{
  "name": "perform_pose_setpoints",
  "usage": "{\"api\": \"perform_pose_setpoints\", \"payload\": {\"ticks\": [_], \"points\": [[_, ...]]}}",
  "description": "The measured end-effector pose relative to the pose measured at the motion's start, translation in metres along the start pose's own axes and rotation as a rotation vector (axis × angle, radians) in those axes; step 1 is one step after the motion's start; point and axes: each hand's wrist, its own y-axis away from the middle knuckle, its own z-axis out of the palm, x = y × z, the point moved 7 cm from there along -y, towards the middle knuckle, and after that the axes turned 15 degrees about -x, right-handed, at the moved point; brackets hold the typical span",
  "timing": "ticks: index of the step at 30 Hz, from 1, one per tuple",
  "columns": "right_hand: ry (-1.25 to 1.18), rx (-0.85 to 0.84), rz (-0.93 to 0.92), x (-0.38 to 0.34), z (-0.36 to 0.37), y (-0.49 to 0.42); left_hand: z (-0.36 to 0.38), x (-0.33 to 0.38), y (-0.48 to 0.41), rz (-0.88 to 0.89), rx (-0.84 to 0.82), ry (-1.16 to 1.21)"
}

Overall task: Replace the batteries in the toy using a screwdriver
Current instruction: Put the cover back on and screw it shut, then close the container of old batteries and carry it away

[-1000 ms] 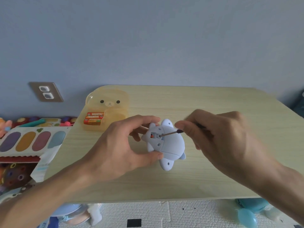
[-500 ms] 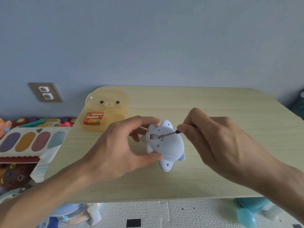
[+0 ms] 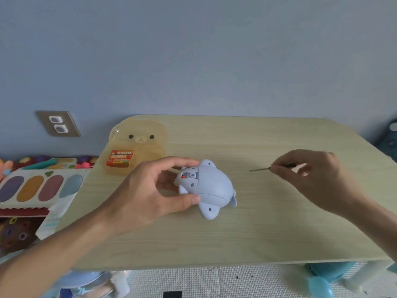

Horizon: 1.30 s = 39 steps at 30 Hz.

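Observation:
A pale blue animal-shaped toy (image 3: 211, 187) lies belly up on the wooden table (image 3: 268, 229). My left hand (image 3: 150, 196) grips its left end between thumb and fingers. A small recess with a red part shows near that end. My right hand (image 3: 318, 179) is off to the right of the toy, apart from it, pinching a thin screwdriver (image 3: 261, 169) whose metal tip points left toward the toy. A pack of orange batteries (image 3: 120, 161) lies in a translucent yellow bear-faced box (image 3: 139, 145) at the table's back left.
Left of the table sit a colourful toy xylophone (image 3: 40, 188) and other toys. A wall socket (image 3: 58, 124) is behind them. Blue toys and a white mat lie on the floor under the table's front edge.
My right hand has pulled the screwdriver out of the toy's recess and moved it well to the right. My left hand keeps its hold on the toy.

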Motion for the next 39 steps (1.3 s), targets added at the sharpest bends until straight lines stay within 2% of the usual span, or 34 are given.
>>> {"api": "perform_pose_setpoints", "payload": {"ticks": [9,12,17,19,22,29,36,39], "points": [[0.028,-0.079,0.042,0.025,0.015,0.005,0.010,-0.012,-0.006,-0.072,-0.046,0.119],[0.051,-0.081,-0.018,0.013,0.011,0.008,0.011,-0.013,-0.008,-0.072,-0.037,0.136],[-0.044,-0.338,-0.192,-0.035,0.032,0.002,0.012,-0.011,-0.015,-0.087,0.016,0.133],[-0.058,-0.388,-0.240,-0.047,0.045,-0.009,0.008,-0.012,-0.021,-0.096,0.070,0.123],[-0.102,-0.337,-0.265,-0.048,0.053,-0.034,0.001,-0.018,-0.036,-0.117,0.151,0.119],[-0.203,-0.247,-0.199,-0.032,0.059,-0.070,-0.008,-0.021,-0.067,-0.136,0.206,0.107],[-0.206,-0.249,-0.183,-0.032,0.061,-0.073,-0.015,-0.019,-0.065,-0.174,0.147,0.062],[-0.145,-0.250,-0.176,-0.038,0.049,-0.074,-0.024,0.000,-0.056,-0.168,0.149,-0.065]]}}
